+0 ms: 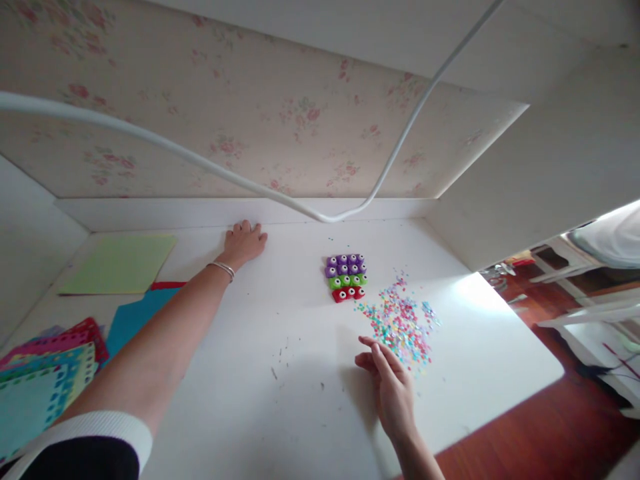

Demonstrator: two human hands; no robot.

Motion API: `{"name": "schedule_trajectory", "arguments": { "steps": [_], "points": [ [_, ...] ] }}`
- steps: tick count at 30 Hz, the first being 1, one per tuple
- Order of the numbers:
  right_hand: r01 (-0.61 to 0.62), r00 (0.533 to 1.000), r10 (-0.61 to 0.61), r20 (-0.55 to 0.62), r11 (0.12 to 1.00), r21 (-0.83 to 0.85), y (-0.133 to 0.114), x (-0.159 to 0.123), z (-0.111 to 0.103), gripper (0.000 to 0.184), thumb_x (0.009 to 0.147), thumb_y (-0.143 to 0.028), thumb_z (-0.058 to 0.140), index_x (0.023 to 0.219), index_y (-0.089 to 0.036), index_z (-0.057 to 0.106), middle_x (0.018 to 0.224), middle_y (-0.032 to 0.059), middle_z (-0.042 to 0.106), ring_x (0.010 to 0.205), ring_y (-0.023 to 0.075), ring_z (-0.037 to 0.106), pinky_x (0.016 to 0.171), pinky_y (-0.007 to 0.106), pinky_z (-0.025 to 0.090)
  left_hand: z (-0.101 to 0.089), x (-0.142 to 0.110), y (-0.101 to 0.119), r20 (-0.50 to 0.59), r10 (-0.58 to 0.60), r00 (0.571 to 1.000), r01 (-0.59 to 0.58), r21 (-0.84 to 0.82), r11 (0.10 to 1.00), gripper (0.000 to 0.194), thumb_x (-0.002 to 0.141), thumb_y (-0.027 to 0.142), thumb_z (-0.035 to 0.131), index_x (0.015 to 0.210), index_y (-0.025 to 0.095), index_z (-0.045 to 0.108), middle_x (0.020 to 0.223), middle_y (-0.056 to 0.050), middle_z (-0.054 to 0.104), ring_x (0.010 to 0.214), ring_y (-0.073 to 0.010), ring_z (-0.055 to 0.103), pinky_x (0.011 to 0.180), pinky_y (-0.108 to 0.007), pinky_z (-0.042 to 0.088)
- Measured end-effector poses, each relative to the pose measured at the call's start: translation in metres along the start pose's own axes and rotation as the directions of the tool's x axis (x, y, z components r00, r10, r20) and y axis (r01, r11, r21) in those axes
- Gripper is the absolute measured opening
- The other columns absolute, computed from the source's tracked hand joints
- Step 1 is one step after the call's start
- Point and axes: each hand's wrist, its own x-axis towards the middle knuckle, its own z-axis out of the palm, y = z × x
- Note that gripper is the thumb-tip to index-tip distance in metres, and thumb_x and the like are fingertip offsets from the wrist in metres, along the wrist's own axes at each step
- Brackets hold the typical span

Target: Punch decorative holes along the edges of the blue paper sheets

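My left hand [245, 243] lies palm down at the back of the white table, beside the low back ledge. Its fingers are spread a little, and nothing shows in them. Over the front right part of the table is my right hand [390, 383], with loosely bent fingers and the thumb beside the index finger; no held thing is visible. Beyond its fingertips lies a scattered heap of many-coloured confetti [403, 320]. To the left of the confetti stand small eyed figures in close rows: purple ones [345, 265], green ones [349, 282] and red ones [349, 294].
At the left lie a pale green sheet [120, 263], a blue sheet [135, 317] and a fan of coloured, dotted-edge sheets [45, 373]. A white cable [210, 163] hangs across the view. Dark specks dot the table [240, 400]. Reddish floor [545, 413] shows at right.
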Motion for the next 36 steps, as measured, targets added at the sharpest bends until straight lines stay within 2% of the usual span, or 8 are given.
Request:
{"name": "schedule_trajectory", "arguments": {
  "steps": [11, 14, 19, 24, 29, 31, 33, 36],
  "points": [
    [0.056, 0.998, -0.056, 0.001, 0.991, -0.118, -0.003, 0.0, 0.006, 0.039, 0.078, -0.057, 0.07, 0.097, -0.023, 0.078, 0.077, 0.0045, 0.072, 0.071, 0.0206, 0.064, 0.072, 0.033, 0.051, -0.018, -0.01, 0.009, -0.04, 0.035, 0.999, -0.039, -0.127, 0.991, 0.045, 0.095, 0.035, 0.036, 0.124, 0.014, 0.062, 0.128, -0.023, 0.055, 0.121, -0.0418, 0.047, 0.094, -0.059, 0.039],
    [0.025, 1.0, -0.024, 0.015, 0.998, -0.054, -0.005, 0.001, 0.004, 0.039, 0.079, -0.056, 0.07, 0.097, -0.022, 0.077, 0.073, 0.0044, 0.07, 0.07, 0.0212, 0.064, 0.071, 0.034, 0.051, -0.024, -0.045, 0.033, -0.105, 0.161, 0.981, -0.179, -0.195, 0.964, 0.036, 0.095, 0.029, 0.041, 0.118, 0.017, 0.066, 0.126, -0.017, 0.056, 0.118, -0.0337, 0.051, 0.098, -0.05, 0.041],
    [0.066, 0.998, -0.066, -0.002, 0.996, 0.064, -0.026, 0.008, -0.009, 0.03, 0.08, -0.048, 0.072, 0.092, -0.02, 0.077, 0.086, 0.0066, 0.073, 0.068, 0.017, 0.062, 0.068, 0.032, 0.051, -0.018, -0.141, 0.094, -0.143, 0.428, 0.892, -0.45, -0.347, 0.823, 0.028, 0.097, 0.025, 0.046, 0.091, 0.024, 0.073, 0.1, -0.005, 0.067, 0.097, -0.0201, 0.061, 0.094, -0.035, 0.044],
    [0.171, 0.984, -0.172, 0.039, 0.985, 0.02, -0.073, 0.052, -0.013, 0.027, 0.078, -0.044, 0.073, 0.087, -0.018, 0.076, 0.095, 0.0083, 0.073, 0.066, 0.0155, 0.062, 0.064, 0.031, 0.052, 0.002, -0.206, 0.158, -0.164, 0.516, 0.841, -0.524, -0.487, 0.699, 0.017, 0.092, 0.022, 0.057, 0.085, 0.025, 0.072, 0.092, -0.002, 0.07, 0.087, -0.0164, 0.064, 0.083, -0.029, 0.048],
    [0.352, 0.932, -0.302, 0.201, 0.889, -0.295, -0.126, 0.145, 0.028, 0.024, 0.083, -0.039, 0.065, 0.087, -0.018, 0.074, 0.092, 0.0079, 0.073, 0.076, 0.0172, 0.063, 0.069, 0.03, 0.053, 0.017, -0.226, 0.181, -0.156, 0.476, 0.866, -0.471, -0.578, 0.666, 0.013, 0.09, 0.018, 0.06, 0.089, 0.025, 0.071, 0.083, -0.001, 0.073, 0.078, -0.0177, 0.067, 0.073, -0.031, 0.05],
    [0.336, 0.929, -0.204, 0.31, 0.815, -0.472, -0.141, 0.184, 0.057, 0.017, 0.08, -0.032, 0.067, 0.085, -0.017, 0.074, 0.082, 0.005, 0.073, 0.069, 0.0143, 0.061, 0.066, 0.026, 0.05, 0.016, -0.233, 0.172, -0.157, 0.448, 0.88, -0.445, -0.603, 0.662, 0.018, 0.092, 0.017, 0.055, 0.093, 0.025, 0.07, 0.085, -0.001, 0.075, 0.08, -0.0182, 0.068, 0.076, -0.032, 0.051],
    [0.315, 0.918, -0.112, 0.38, 0.789, -0.528, -0.149, 0.217, 0.089, 0.006, 0.072, -0.02, 0.075, 0.073, -0.015, 0.073, 0.065, 0.003, 0.07, 0.059, 0.0121, 0.057, 0.06, 0.024, 0.047, 0.012, -0.241, 0.156, -0.17, 0.409, 0.896, -0.418, -0.631, 0.653, 0.024, 0.094, 0.014, 0.049, 0.101, 0.025, 0.069, 0.094, -0.002, 0.076, 0.087, -0.0184, 0.068, 0.082, -0.033, 0.052],
    [0.275, 0.894, 0.013, 0.447, 0.773, -0.571, -0.148, 0.251, 0.135, 0.009, 0.07, -0.014, 0.077, 0.064, -0.012, 0.07, 0.057, 0.0033, 0.067, 0.051, 0.0102, 0.055, 0.056, 0.024, 0.046, 0.003, -0.254, 0.127, -0.205, 0.302, 0.931, -0.356, -0.692, 0.628, 0.024, 0.096, 0.017, 0.046, 0.107, 0.025, 0.066, 0.101, -0.004, 0.074, 0.093, -0.0188, 0.067, 0.087, -0.035, 0.053]
  ]
}}
